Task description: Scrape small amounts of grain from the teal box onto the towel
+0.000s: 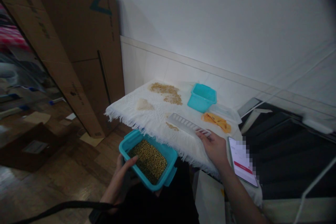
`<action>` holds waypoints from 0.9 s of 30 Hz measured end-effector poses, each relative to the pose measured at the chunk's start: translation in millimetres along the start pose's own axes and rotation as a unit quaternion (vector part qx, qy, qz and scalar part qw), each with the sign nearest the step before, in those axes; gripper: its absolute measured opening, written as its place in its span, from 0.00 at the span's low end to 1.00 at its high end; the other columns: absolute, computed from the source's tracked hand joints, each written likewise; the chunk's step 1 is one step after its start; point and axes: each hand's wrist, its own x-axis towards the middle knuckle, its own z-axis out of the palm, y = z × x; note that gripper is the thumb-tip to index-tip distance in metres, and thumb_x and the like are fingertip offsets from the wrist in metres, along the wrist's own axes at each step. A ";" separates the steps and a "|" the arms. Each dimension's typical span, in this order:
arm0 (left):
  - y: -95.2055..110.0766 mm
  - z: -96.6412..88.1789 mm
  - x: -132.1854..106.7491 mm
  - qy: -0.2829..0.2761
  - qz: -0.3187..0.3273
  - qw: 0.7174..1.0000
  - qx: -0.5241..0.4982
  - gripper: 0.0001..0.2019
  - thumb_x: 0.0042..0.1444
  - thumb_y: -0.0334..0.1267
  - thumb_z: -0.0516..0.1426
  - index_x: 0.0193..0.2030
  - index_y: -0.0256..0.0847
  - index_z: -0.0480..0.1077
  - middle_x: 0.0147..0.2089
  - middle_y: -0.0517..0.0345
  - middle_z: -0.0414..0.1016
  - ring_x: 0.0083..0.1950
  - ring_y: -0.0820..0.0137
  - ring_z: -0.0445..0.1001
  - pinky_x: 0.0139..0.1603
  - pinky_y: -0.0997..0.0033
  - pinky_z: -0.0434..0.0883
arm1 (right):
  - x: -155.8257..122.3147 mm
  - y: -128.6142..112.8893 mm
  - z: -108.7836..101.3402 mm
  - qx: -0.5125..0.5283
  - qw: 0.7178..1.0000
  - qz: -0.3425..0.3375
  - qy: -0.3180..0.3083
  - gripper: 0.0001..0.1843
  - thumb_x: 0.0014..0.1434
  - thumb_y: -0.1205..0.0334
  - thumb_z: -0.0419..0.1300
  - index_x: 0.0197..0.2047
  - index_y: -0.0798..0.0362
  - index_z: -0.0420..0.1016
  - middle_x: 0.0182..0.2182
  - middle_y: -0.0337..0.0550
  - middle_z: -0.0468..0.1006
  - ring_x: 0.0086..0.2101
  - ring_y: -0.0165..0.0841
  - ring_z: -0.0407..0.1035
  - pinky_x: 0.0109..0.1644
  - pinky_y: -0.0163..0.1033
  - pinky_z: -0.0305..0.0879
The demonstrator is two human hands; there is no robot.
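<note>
My left hand (123, 175) grips the near left side of a teal plastic container (170, 168), thumb over the rim. The container holds many round yellowish beans (152, 157) and sits tilted just below the cloth's front edge. My right hand (214, 147) is closed around the near end of a long, slotted white plastic strip (181, 122). The strip's far end is low over the white cloth (157, 115), beside a small patch of beans (172, 126). Farther back lie a larger spread of beans (168, 92) and a pale grainy heap (144, 104).
A second teal container (201, 99) stands at the back right, beside a clear lid (227, 111) and an orange cloth (217, 121). A phone (243, 164) lies at the right edge. A tall cardboard box (89, 42) stands left; a wall is behind.
</note>
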 end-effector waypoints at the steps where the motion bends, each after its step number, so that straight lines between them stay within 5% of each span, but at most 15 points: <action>1: -0.5 -0.3 0.0 -0.002 0.001 1.000 0.001 0.36 0.50 0.44 0.71 0.65 0.57 0.64 0.63 0.48 0.77 0.61 0.42 0.79 0.52 0.45 0.82 | -0.6 -1.8 -0.2 -0.005 1.000 0.002 -0.004 0.20 0.57 0.41 0.64 0.34 0.47 0.88 0.31 0.44 0.88 0.32 0.45 0.82 0.37 0.43 0.78; 10: -3.9 -1.5 0.7 -0.017 0.008 1.000 0.011 0.36 0.50 0.46 0.71 0.64 0.58 0.63 0.63 0.50 0.76 0.59 0.46 0.81 0.53 0.44 0.81 | -18.9 -1.2 -17.9 -0.107 0.994 0.007 0.020 0.27 0.61 0.35 0.61 0.37 0.49 0.88 0.32 0.46 0.88 0.32 0.44 0.82 0.33 0.40 0.73; 27: -8.1 -2.6 7.8 -0.007 -0.006 1.000 0.022 0.35 0.52 0.45 0.71 0.64 0.61 0.60 0.56 0.52 0.75 0.51 0.52 0.84 0.48 0.44 0.82 | -55.6 -5.0 -23.0 -0.188 0.974 -0.123 0.042 0.31 0.71 0.35 0.53 0.39 0.49 0.89 0.33 0.44 0.89 0.31 0.40 0.85 0.34 0.36 0.76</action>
